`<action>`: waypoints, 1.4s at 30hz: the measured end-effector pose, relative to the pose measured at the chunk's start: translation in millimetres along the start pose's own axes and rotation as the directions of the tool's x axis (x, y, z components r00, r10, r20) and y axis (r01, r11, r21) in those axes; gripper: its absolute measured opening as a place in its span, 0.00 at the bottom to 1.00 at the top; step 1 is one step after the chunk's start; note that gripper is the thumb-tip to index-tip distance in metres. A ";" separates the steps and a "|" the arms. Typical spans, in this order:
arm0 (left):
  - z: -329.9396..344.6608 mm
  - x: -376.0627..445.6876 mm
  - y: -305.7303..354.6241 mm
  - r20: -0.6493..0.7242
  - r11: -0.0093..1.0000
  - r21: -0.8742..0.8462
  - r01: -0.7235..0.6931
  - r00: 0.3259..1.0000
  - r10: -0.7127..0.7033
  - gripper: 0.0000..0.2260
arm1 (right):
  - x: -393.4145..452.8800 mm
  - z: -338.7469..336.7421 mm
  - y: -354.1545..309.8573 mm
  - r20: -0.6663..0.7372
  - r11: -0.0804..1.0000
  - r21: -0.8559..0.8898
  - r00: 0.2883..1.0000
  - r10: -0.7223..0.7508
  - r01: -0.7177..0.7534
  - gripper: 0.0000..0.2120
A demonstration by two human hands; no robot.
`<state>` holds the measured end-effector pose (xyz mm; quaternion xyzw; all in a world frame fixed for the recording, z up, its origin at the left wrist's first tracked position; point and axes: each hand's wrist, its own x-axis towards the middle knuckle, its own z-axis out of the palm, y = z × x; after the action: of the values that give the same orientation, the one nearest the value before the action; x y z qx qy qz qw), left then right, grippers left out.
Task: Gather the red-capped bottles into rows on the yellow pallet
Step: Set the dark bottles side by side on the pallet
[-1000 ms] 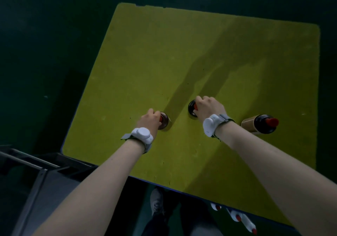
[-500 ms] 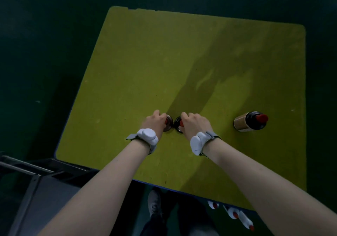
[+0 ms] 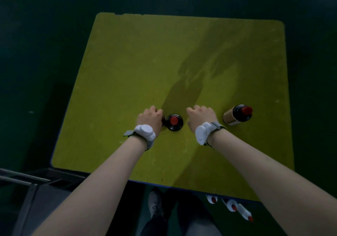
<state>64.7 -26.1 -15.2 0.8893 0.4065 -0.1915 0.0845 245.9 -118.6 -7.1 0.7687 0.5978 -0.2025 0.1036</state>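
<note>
Head view: left hand (image 3: 150,117) curled over a mostly hidden bottle (image 3: 163,120); right hand (image 3: 200,115) loosely curled, holding nothing. Between them, touching the hidden one, stood upright bottle (image 3: 174,122), cap up, on yellow pallet (image 3: 145,62). Rightward stood third bottle (image 3: 238,114), axis vertical too.

You had a yellow pallet (image 3: 127,68) resting on the dark green floor (image 3: 36,53). Near its near edge stood two bottles side by side: a red-capped bottle (image 3: 174,122) in plain sight, and a second bottle (image 3: 163,120) mostly hidden at its left. A third bottle (image 3: 238,114) stood toward the right edge. More bottles (image 3: 231,205) lay on the floor just past the near right corner.
</note>
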 end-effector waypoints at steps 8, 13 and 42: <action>-31.5 23.1 44.6 0.016 0.989 0.043 -0.144 0.989 0.144 0.16 | -21.4 -9.0 83.3 -0.042 0.878 -0.193 0.898 0.438 -0.437 0.20; -19.9 36.0 74.0 0.100 0.979 -0.049 -0.198 0.974 0.202 0.09 | -40.7 7.1 127.0 0.019 0.837 -0.156 0.846 0.533 -0.524 0.21; 1.1 -34.5 5.9 0.116 0.999 -0.017 -0.043 0.992 0.045 0.15 | -33.3 32.4 -2.8 -0.101 0.992 -0.046 0.988 0.116 -0.122 0.06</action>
<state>48.3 -54.1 -2.1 0.8847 0.3826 -0.2382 0.1187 230.4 -160.1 -21.4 0.8090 0.5602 -0.1425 0.1061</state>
